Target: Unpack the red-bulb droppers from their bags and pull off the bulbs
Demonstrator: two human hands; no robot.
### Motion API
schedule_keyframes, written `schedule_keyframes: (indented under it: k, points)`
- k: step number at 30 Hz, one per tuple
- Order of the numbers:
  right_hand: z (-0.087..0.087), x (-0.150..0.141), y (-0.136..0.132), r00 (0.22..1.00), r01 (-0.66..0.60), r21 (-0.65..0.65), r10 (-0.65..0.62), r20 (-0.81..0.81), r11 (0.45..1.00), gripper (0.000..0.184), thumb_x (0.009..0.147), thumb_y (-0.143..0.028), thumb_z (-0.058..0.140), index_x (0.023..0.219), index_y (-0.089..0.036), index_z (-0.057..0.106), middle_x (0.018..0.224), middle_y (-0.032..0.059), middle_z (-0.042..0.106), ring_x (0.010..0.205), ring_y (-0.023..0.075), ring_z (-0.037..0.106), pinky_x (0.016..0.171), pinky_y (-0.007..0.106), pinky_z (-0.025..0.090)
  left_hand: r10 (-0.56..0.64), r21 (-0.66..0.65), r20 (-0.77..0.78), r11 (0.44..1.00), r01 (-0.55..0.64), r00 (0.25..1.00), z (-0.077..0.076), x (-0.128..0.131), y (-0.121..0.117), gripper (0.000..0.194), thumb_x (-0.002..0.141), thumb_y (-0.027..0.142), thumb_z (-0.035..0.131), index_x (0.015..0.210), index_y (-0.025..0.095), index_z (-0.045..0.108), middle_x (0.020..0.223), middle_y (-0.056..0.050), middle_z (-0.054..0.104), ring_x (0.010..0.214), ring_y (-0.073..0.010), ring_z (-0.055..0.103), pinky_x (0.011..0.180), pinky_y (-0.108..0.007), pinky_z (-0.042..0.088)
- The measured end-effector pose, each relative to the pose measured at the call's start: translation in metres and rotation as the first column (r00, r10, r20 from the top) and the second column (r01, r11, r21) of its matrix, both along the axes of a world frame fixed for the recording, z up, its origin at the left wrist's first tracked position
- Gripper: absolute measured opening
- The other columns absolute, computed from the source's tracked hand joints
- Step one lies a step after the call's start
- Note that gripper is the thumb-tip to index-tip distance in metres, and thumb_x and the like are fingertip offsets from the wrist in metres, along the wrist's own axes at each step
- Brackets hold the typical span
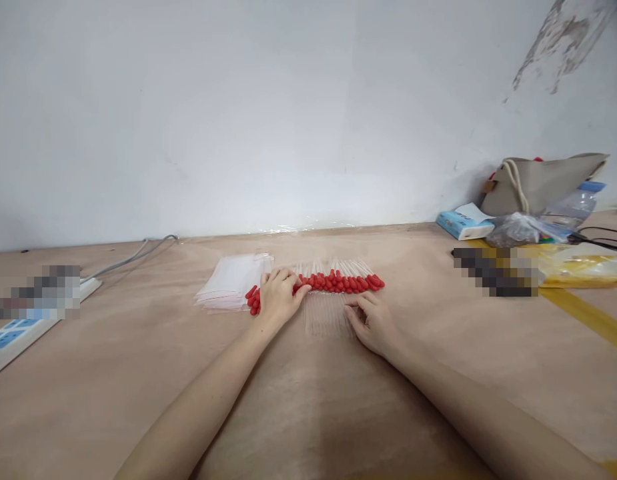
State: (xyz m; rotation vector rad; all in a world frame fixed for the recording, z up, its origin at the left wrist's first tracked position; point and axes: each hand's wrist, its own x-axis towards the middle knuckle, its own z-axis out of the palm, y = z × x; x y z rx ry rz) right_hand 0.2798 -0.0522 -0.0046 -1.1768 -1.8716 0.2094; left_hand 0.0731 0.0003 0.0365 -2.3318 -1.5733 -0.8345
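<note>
A row of droppers with red bulbs (333,281) and thin clear tubes (324,313) lies across the middle of the table. Some tubes point towards the wall, others towards me. My left hand (279,293) rests palm down over the left part of the row, its thumb held apart and touching the red bulbs; more bulbs (253,300) show on its far left side. At the right edge of the near tubes, my right hand (371,321) has thumb and forefinger brought together. Whatever is between those fingertips is too small to make out. A stack of clear plastic bags (233,283) lies left of my left hand.
A white power strip (18,343) with a grey cable (133,257) is at the left. On the right are a blue tissue pack (464,223), a grey bag (543,183), crumpled clear plastic (513,230) and a yellow package (573,267). A white wall (238,120) rises behind the table.
</note>
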Motion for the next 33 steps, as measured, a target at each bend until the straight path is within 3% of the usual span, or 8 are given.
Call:
schedule_keyframes:
  k: [7, 11, 13, 16, 21, 24, 29, 33]
  points:
    - [-0.009, 0.002, 0.006, 0.986, 0.112, 0.057, -0.103, -0.133, 0.992, 0.018, 0.083, -0.03, 0.046, 0.088, -0.017, 0.057, 0.094, 0.0102, 0.047, 0.082, 0.0182, 0.053, 0.064, 0.031, 0.048, -0.012, 0.187, 0.279, 0.982, -0.042, 0.96, -0.001, -0.011, -0.027, 0.021, 0.079, 0.037, 0.055, 0.067, 0.02, 0.062, 0.08, -0.002, 0.061, 0.08, -0.0173, 0.053, 0.074, -0.034, 0.032]
    - [-0.002, 0.005, 0.001, 0.985, 0.148, 0.163, -0.132, -0.109, 0.975, 0.041, 0.08, -0.033, 0.051, 0.117, -0.018, 0.045, 0.115, 0.0146, 0.042, 0.103, 0.024, 0.048, 0.082, 0.041, 0.045, -0.275, 0.238, 0.307, 0.949, 0.206, 0.911, -0.013, -0.027, -0.045, 0.012, 0.077, 0.032, 0.059, 0.073, 0.022, 0.064, 0.079, -0.002, 0.061, 0.079, -0.0159, 0.054, 0.076, -0.034, 0.037]
    - [0.004, 0.006, -0.003, 0.997, 0.074, 0.219, -0.079, 0.013, 0.973, 0.055, 0.078, -0.037, 0.055, 0.127, -0.019, 0.037, 0.122, 0.0153, 0.039, 0.111, 0.0265, 0.043, 0.089, 0.045, 0.041, -0.382, 0.232, 0.29, 0.918, 0.323, 0.877, -0.017, -0.031, -0.051, 0.007, 0.076, 0.028, 0.06, 0.076, 0.022, 0.064, 0.077, -0.001, 0.061, 0.077, -0.0154, 0.054, 0.075, -0.034, 0.038]
    - [0.009, 0.006, -0.006, 0.975, -0.08, 0.299, 0.013, 0.22, 0.951, 0.053, 0.076, -0.04, 0.058, 0.124, -0.024, 0.043, 0.126, 0.0125, 0.042, 0.116, 0.027, 0.039, 0.093, 0.046, 0.035, -0.455, 0.237, 0.296, 0.887, 0.397, 0.84, -0.018, -0.032, -0.054, 0.006, 0.076, 0.025, 0.06, 0.079, 0.023, 0.065, 0.076, -0.001, 0.061, 0.075, -0.0151, 0.054, 0.072, -0.033, 0.039]
    - [0.006, 0.0, -0.006, 0.933, -0.183, 0.349, 0.051, 0.357, 0.919, 0.033, 0.08, -0.031, 0.055, 0.112, -0.027, 0.054, 0.095, 0.0038, 0.063, 0.098, 0.0192, 0.051, 0.094, 0.045, 0.029, -0.52, 0.251, 0.303, 0.852, 0.46, 0.799, -0.021, -0.029, -0.053, 0.008, 0.075, 0.022, 0.062, 0.081, 0.025, 0.066, 0.076, -0.001, 0.061, 0.073, -0.0139, 0.053, 0.071, -0.033, 0.04]
    - [0.004, -0.002, -0.007, 0.923, -0.201, 0.327, 0.067, 0.379, 0.923, 0.022, 0.083, -0.026, 0.051, 0.104, -0.026, 0.059, 0.071, -0.0004, 0.063, 0.079, 0.0146, 0.054, 0.093, 0.044, 0.028, -0.499, 0.198, 0.289, 0.866, 0.459, 0.817, -0.023, -0.029, -0.052, 0.008, 0.076, 0.024, 0.061, 0.082, 0.025, 0.066, 0.079, -0.001, 0.062, 0.077, -0.0144, 0.053, 0.075, -0.033, 0.04]
    - [0.004, -0.003, -0.008, 0.913, -0.201, 0.314, 0.061, 0.403, 0.928, 0.018, 0.083, -0.024, 0.05, 0.095, -0.025, 0.062, 0.066, -0.001, 0.061, 0.074, 0.0141, 0.053, 0.092, 0.044, 0.028, -0.428, 0.048, 0.123, 0.904, 0.426, 0.895, -0.021, -0.026, -0.052, 0.026, 0.077, 0.034, 0.059, 0.102, 0.027, 0.062, 0.111, -0.006, 0.057, 0.106, -0.0228, 0.046, 0.09, -0.043, 0.034]
    - [0.006, -0.005, -0.01, 0.906, -0.206, 0.325, 0.054, 0.42, 0.923, 0.018, 0.083, -0.024, 0.048, 0.095, -0.025, 0.062, 0.065, -0.0005, 0.061, 0.073, 0.0141, 0.052, 0.092, 0.043, 0.029, -0.478, 0.048, 0.035, 0.878, 0.476, 0.878, -0.022, -0.02, -0.051, 0.019, 0.079, 0.031, 0.056, 0.096, 0.027, 0.064, 0.11, -0.004, 0.059, 0.107, -0.022, 0.046, 0.091, -0.043, 0.034]
